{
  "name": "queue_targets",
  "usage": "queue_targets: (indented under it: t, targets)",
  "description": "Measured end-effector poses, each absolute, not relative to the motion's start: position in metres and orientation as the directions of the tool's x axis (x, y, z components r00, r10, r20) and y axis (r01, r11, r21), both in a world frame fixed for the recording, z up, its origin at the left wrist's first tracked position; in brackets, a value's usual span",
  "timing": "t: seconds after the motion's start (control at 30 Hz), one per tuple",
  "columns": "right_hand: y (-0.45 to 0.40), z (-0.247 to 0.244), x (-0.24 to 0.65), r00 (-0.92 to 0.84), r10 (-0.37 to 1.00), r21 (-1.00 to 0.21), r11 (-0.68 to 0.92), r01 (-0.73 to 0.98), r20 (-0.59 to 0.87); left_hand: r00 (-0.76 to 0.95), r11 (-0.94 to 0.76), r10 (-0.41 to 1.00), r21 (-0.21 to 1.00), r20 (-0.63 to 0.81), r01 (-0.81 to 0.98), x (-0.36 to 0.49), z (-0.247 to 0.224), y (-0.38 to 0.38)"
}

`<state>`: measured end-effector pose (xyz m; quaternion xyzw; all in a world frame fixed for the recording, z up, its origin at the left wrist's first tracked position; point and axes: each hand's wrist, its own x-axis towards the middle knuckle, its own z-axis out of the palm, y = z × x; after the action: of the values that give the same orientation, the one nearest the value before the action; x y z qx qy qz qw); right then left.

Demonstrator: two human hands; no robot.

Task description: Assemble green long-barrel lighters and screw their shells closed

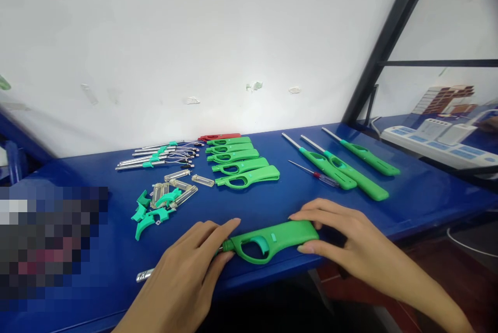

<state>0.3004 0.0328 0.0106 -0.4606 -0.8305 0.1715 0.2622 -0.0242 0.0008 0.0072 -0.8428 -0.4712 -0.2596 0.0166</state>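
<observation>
A green gas lighter [291, 235] lies near the front edge of the blue table, with a teal trigger inside its loop. My left hand [190, 263] is closed around its neck, where the metal tube joins the handle; the tube's silver tip [144, 275] pokes out beyond the hand. At the handle's butt end, the thumb and fingers of my right hand [342, 232] grip both sides. Behind my left hand are loose teal triggers [150, 216] and clear fuel tanks [184, 195].
Several green handle shells [249, 175] and a red one [220, 137] lie in a row, beside metal tubes with wires [155, 156]. Lighters with tubes [360, 177] and a screwdriver [317, 175] lie right. A power strip [439, 146] is beyond the black frame [383, 47].
</observation>
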Motion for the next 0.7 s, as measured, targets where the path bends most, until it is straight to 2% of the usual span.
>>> queue_targets:
  t: [0.17,0.53,0.7]
  targets:
    - [0.027,0.013,0.294,-0.406,0.879,-0.573,0.473,0.669,0.251,0.431,-0.569,0.769,0.199,0.472,0.798,-0.024,0.009,0.001]
    - [0.019,0.013,0.287,-0.338,0.904,-0.565,0.428,0.705,0.262,0.432,-0.565,0.767,0.179,0.475,0.805,-0.022,0.007,0.001]
    - [0.02,0.011,0.283,-0.298,0.929,-0.629,0.369,0.685,0.22,0.422,-0.563,0.775,0.209,0.471,0.8,-0.021,0.008,0.002]
